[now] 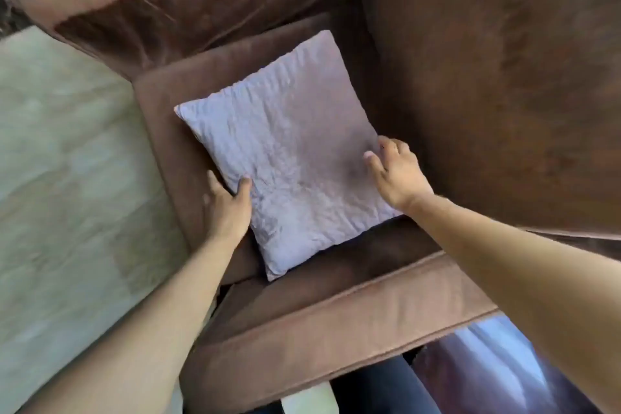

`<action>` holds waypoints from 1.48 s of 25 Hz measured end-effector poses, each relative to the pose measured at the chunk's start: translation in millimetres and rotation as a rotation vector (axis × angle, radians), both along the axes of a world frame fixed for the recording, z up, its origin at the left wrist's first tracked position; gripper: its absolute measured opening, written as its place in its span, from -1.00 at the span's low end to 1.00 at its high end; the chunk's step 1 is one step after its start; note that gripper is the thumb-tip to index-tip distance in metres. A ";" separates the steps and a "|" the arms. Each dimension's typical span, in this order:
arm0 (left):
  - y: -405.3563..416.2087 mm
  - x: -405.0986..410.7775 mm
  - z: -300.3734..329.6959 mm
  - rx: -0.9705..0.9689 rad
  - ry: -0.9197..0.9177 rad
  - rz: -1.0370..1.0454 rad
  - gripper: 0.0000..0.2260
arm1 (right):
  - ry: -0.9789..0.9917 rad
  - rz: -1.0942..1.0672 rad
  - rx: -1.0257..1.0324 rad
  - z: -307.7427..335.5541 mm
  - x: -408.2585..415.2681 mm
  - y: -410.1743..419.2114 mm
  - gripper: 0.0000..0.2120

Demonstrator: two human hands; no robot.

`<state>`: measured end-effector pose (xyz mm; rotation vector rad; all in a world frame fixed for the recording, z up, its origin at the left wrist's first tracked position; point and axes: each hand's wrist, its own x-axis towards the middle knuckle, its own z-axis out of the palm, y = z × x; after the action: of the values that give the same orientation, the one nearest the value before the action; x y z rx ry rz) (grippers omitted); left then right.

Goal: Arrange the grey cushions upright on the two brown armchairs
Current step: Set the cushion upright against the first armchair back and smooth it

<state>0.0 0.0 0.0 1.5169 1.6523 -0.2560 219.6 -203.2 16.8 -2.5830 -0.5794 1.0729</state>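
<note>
With the grey cushion flat at frame centre on the brown armchair, left hand pinches its edge, right hand rests open-fingered; best tip it back evenly.

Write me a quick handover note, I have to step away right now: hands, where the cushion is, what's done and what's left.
Left hand: on the grey cushion at its left edge, thumb on top, fingers along the side.
Right hand: open, fingertips resting on the cushion's right edge.
Cushion: lying flat on the seat of the brown armchair, not yet upright.
Done: nothing visible.
Left: stand it against the backrest. Second armchair and other cushions are out of view.
</note>
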 end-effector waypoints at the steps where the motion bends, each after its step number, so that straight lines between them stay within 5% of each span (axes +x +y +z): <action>1: 6.5 8.6 -27.1 0.013 -0.038 0.125 -0.19 | -0.030 -0.067 0.081 -25.7 10.7 10.5 -0.45; 4: 9.8 21.1 -96.2 0.006 -0.042 0.392 -0.27 | -0.047 -0.281 0.117 -90.1 36.9 37.6 -0.45; 10: -6.2 23.0 -126.1 0.234 -0.034 0.351 -0.39 | -0.003 -0.396 0.060 -150.2 31.4 59.6 -0.57; 17: -1.8 38.2 -56.0 0.081 -0.297 0.534 -0.43 | -0.033 -0.478 0.272 -50.6 34.8 65.1 -0.72; 21: -14.3 64.7 -18.9 -0.051 -0.424 0.561 -0.33 | -0.241 -0.541 0.436 44.2 50.6 61.2 -0.74; 29: -25.5 131.1 -2.8 -0.318 -0.384 0.213 -0.64 | -0.523 -0.578 0.442 110.0 62.8 35.8 -0.94; 34: -11.6 156.3 35.4 -0.145 -0.422 -0.224 -0.82 | -0.498 -0.534 0.448 92.2 39.6 23.4 -0.81; 37: -6.7 206.2 70.4 0.249 -0.555 -0.691 -0.84 | -0.589 -0.560 0.399 92.8 39.8 1.2 -0.72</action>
<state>206.2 -6.7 70.4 2.0831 0.7107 0.0185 259.4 -202.1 109.5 -2.4356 -0.1312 0.0068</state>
